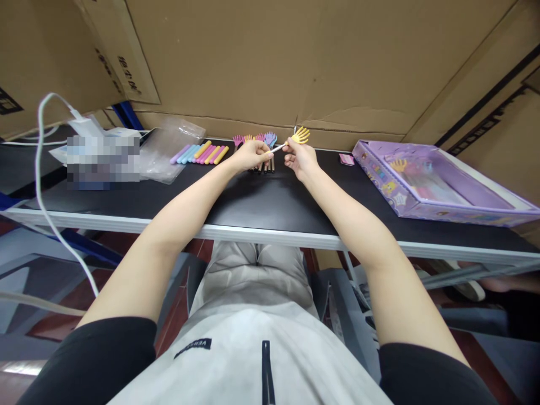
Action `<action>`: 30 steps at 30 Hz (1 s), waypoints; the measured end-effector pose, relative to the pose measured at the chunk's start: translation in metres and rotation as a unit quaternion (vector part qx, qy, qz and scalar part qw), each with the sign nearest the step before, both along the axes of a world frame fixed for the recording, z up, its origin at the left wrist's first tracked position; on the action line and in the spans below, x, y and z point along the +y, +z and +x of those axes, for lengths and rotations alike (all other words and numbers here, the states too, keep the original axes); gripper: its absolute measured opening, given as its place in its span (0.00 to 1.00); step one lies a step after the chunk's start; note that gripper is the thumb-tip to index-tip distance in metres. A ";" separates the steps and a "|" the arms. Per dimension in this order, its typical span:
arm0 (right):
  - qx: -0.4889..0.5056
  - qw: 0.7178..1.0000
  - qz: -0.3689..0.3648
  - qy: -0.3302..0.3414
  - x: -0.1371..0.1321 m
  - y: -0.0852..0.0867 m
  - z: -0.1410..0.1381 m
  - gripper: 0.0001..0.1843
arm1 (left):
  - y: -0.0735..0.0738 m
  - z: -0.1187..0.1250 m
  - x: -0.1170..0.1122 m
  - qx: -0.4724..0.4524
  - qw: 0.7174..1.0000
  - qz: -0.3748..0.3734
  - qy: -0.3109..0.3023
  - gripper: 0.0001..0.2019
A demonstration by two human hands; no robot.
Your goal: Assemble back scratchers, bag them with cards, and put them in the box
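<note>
My right hand (pixel 301 158) pinches a back scratcher (pixel 301 135) just below its yellow, hand-shaped head. Its thin metal rod slants down to the left, where the fingers of my left hand (pixel 252 156) close on the far end. Behind and below my left hand lie several more back scratchers (pixel 270 138) with pink, yellow and blue heads and dark-tipped rods, partly hidden by the hand. To their left, a row of coloured handles (pixel 205 153) in purple, blue, yellow and pink lies side by side.
An open purple box (pixel 405 205) on the right holds a yellow hand-shaped head and clear packaging. A small pink card (pixel 346 160) lies beside it. At left are a clear plastic bag (pixel 169 149) and a white cable (pixel 40 163) hanging over the edge. Cardboard (pixel 270 62) walls the back.
</note>
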State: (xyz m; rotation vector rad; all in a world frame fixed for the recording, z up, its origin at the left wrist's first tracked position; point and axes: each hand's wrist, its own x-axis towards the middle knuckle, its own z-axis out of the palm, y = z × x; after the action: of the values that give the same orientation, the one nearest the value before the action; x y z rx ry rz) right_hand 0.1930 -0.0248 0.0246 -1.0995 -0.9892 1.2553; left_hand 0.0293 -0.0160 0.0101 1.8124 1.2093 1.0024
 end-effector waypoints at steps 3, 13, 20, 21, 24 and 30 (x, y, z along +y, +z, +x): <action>0.003 1.000 0.000 0.000 0.001 0.000 0.001 0.17 | -0.005 -0.003 0.008 0.019 0.999 0.041 0.025 0.07; -0.024 0.999 0.038 0.004 0.002 0.002 0.001 0.23 | -0.001 -0.009 0.007 0.054 0.987 0.145 0.052 0.05; -0.022 0.999 0.038 0.011 0.000 0.004 0.001 0.25 | -0.001 -0.010 0.005 0.069 0.977 0.190 0.066 0.04; -0.018 0.999 0.036 0.010 0.000 0.004 0.001 0.25 | 0.000 -0.009 0.004 0.066 0.977 0.191 0.066 0.05; -0.015 0.999 0.039 0.012 0.000 0.004 0.001 0.26 | 0.001 -0.006 0.000 0.056 0.978 0.191 0.058 0.06; -0.023 0.998 0.052 0.011 0.001 0.005 0.001 0.28 | 0.003 -0.004 -0.003 0.050 0.978 0.194 0.053 0.07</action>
State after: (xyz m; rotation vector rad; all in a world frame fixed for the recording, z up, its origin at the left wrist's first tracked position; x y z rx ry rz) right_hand 0.1943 -0.0241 0.0300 -1.0440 -1.0920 1.1878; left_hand 0.0249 -0.0188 0.0131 2.1382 1.2450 1.2921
